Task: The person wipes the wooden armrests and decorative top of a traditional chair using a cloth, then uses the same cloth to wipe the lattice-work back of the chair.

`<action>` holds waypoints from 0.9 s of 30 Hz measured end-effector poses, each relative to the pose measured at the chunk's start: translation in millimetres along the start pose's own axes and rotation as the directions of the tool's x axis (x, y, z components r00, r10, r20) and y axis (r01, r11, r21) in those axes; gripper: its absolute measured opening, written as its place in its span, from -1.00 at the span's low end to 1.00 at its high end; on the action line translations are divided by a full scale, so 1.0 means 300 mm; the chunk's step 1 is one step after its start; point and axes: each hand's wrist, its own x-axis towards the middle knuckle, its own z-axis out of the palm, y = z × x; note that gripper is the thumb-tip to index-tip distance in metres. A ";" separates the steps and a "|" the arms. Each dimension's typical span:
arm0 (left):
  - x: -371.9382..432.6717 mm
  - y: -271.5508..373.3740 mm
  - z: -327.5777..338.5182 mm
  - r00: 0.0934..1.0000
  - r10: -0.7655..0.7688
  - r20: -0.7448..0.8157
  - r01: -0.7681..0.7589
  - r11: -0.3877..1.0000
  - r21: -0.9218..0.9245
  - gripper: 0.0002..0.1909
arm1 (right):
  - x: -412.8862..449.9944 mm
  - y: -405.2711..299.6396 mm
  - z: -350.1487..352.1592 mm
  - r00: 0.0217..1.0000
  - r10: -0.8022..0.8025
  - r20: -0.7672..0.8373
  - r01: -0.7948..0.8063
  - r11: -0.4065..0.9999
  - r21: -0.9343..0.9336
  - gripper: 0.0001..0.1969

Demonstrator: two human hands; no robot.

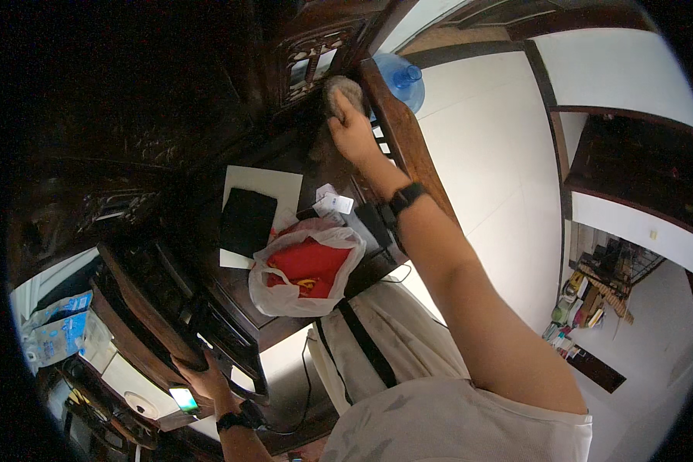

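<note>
My right hand [349, 124] grips a balled grey-brown cloth [345, 95] at the far end of a dark wooden seat [283, 138]. The cloth is close to an openwork carved panel [315, 66] in the backrest and to the inner side of a wooden armrest [404, 127]. My left hand [205, 375] grips the end of another dark wooden armrest [150, 306]. On the seat between my arms lie a white plastic bag [265, 294] with red contents, a black flat item [248, 222] on a pale sheet, and small white tags [334, 203].
A large blue water bottle [401, 84] stands behind the right armrest. Near my left hand is a phone with a lit screen [183, 399]. Blue-and-grey packages [60, 332] lie at far left. A thin black cable [306, 369] hangs beside my legs.
</note>
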 end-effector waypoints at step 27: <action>-0.003 0.010 -0.004 1.000 0.010 -0.002 -0.010 1.000 0.016 -0.19 | 0.157 -0.186 0.066 0.985 -0.011 0.170 0.089 0.884 -0.459 -0.44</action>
